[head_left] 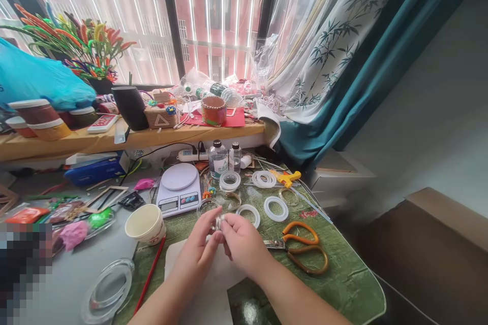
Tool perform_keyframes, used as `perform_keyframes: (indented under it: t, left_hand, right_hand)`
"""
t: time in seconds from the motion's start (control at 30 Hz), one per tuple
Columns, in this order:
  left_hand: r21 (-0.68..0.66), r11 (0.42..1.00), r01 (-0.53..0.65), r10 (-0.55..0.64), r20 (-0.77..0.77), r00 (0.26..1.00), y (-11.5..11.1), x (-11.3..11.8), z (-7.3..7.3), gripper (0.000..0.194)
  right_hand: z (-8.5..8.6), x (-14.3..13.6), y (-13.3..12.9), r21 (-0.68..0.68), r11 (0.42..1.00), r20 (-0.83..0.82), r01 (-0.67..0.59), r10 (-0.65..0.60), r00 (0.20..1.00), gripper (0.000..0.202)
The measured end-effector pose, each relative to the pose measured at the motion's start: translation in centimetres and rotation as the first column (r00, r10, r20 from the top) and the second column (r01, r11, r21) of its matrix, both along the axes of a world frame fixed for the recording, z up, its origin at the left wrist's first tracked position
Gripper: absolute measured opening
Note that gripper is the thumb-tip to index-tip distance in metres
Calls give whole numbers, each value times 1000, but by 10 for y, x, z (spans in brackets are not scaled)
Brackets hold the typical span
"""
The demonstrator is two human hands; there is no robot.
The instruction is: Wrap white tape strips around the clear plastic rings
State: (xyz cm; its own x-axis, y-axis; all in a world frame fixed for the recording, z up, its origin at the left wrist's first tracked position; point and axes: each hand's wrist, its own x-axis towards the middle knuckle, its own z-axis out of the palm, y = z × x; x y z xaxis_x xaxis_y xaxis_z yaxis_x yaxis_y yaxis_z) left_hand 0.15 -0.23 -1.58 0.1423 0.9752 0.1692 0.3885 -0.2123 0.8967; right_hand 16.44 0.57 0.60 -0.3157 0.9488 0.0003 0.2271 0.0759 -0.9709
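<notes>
Near the middle of the head view, my left hand (204, 241) and my right hand (242, 241) meet over a white sheet (175, 254). Between their fingertips they pinch a small clear object (218, 222), mostly covered by the fingers. Just beyond my hands, white ring moulds (276, 208) lie on the green mat, with a clear ring (208, 206) by my left fingers. Scissors with orange handles (305, 247) rest to the right of my right hand. A paper cup (145, 224) stands left of my left hand, beside a red stick (150, 274).
A white scale (179, 190) and two clear bottles (218, 160) stand at the back. The yellow glue gun (285, 177) lies at the right rear. Clear rings (109, 292) are at the lower left. A wooden ledge (152, 137) holding jars and boxes runs below the window.
</notes>
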Motion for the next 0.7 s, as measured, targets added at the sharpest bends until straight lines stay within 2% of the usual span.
perform_keyframes:
  t: [0.03,0.1,0.13,0.23,0.27,0.3,0.37,0.4,0.53,0.57,0.63,0.67,0.7]
  left_hand:
    - [1,1000,4,-4,0,1000,0,0,1,54]
    - [1,1000,-9,9,11,1000,-1,0,3,53]
    - [3,1000,-12,12,11,1000,-1,0,4,53]
    - [16,1000,13,-13,-19,1000,-1,0,3,52]
    - [18,1000,17,-17,-22,1000,0,0,2,52]
    - [17,1000,17,-17,-17,1000,1,-1,1,51]
    - [21,1000,-6,5,7,1000,3,-1,-1,50]
    - [20,1000,-18,18,20,1000,4,-1,-1,49]
    - [-31,998,-61,63,84,994,3,2,2,51]
    - [-62,996,-71,78,112,991,2,3,4,50]
    - [-127,987,-97,118,171,978,-2,5,9,49]
    - [-157,982,-107,137,189,972,-3,6,11,49]
    - [-184,976,-120,156,200,967,-5,7,13,48]
  right_hand:
    - [1,1,1,110,993,33,-45,41,999,26]
    - [2,5,1,302,940,106,-160,134,985,27]
    - [3,7,1,315,932,107,-180,154,982,29]
    - [4,11,1,136,986,37,-98,94,995,35]
    - [5,12,2,130,987,48,-93,88,995,34]
    - [5,13,2,179,974,86,-135,122,989,31]
    - [5,14,3,340,897,213,-282,219,952,22]
    - [4,13,3,391,865,265,-315,223,938,20]
    - [-3,8,2,425,875,326,-231,90,941,25]
    - [-5,7,0,461,847,358,-264,95,929,23]
    - [-7,5,-2,545,740,449,-393,139,883,19]
    - [-6,4,-3,563,712,476,-421,138,869,20]
    - [-5,4,-3,567,714,476,-411,124,871,22]
